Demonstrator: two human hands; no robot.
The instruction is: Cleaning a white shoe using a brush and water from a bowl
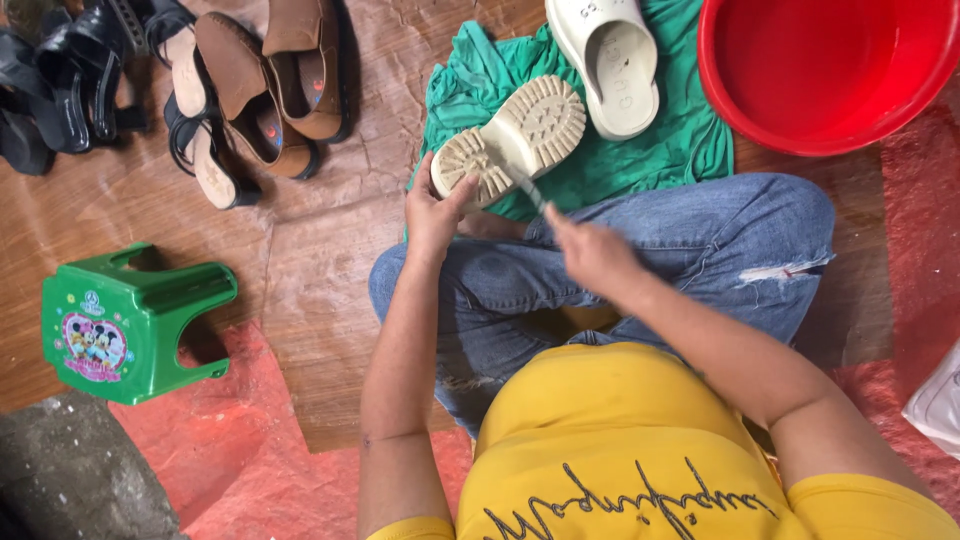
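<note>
Here, left hand (432,215) fingers clasped round upturned cream shoe (512,140), right hand (590,250) pinching a thin brush (525,187).

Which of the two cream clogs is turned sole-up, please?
The clog gripped by the left hand, showing its treaded sole. The other clog lies on the green cloth, opening upward. The right hand holds a thin tool to the sole.

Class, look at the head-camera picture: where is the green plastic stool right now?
The green stool lies on its side at the far left of the head view, on the wooden floor, below the brown sandals and left of the person's left hand.
</note>
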